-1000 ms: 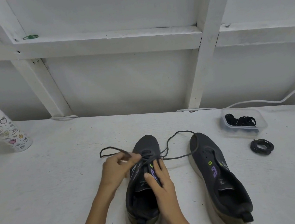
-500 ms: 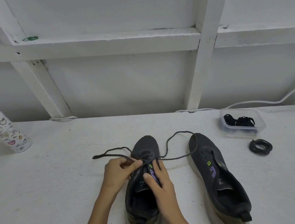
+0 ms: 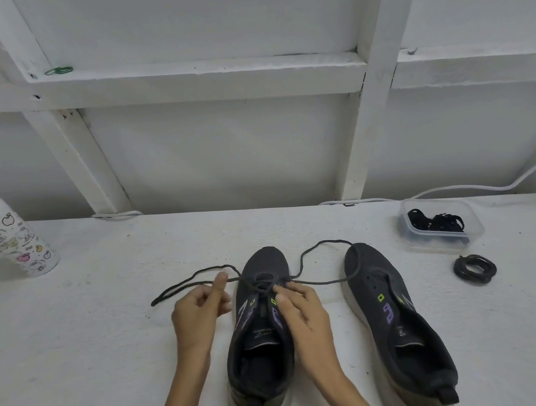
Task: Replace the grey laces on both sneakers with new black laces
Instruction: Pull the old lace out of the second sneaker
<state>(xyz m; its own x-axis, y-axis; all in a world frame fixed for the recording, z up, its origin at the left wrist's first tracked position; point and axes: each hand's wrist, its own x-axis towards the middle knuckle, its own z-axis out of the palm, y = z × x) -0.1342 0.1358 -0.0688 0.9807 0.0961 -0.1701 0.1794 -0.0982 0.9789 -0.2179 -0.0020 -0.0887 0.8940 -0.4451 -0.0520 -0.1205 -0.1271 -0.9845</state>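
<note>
Two dark sneakers stand side by side on the white table, toes away from me. The left sneaker (image 3: 262, 341) still carries a grey lace (image 3: 322, 281) in its lowest eyelets. One end trails left on the table; the other loops right over the toe of the right sneaker (image 3: 400, 322), which shows no lace. My left hand (image 3: 200, 315) is just left of the left sneaker and pinches the left strand, thumb raised. My right hand (image 3: 304, 314) holds that sneaker's right eyelet edge, fingertips at the lace crossing.
A clear plastic container (image 3: 477, 232) with black laces sits at the back right, and a coiled black lace (image 3: 474, 269) lies in front of it. A pink-capped bottle (image 3: 6, 236) stands far left. A white cable (image 3: 464, 189) runs along the wall's foot.
My left hand has drawn the lace's left strand farther left, so the free end lies farther out on the table. My right hand stays on the sneaker.
</note>
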